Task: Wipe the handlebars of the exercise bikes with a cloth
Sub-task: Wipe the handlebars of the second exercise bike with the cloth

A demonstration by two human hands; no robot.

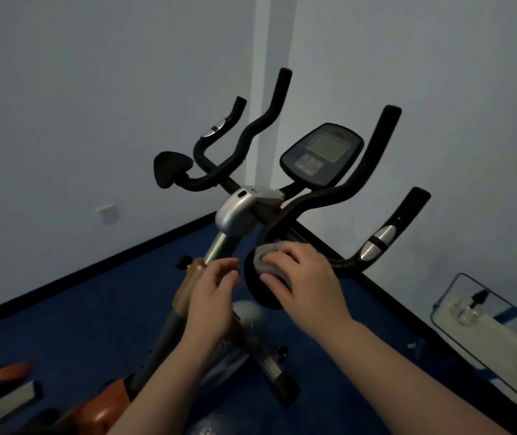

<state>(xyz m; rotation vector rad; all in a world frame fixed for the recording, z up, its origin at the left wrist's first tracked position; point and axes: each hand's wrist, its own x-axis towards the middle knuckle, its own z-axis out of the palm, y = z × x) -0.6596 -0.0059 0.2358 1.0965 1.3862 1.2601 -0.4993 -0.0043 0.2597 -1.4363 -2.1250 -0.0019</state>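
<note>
both bare forearms reach forward – the right hand [306, 277] lies palm down, fingers curled and pressing; the left hand [211, 296] hovers just beside it, fingers loosely bent, empty.

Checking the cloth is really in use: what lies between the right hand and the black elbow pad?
In the head view, the grey cloth lies between the right hand and the black elbow pad, pressed there by the fingers.

Open air between the 2 upswept handlebars [366, 161], console [321, 154] and silver stem [235, 215] in between.
</note>
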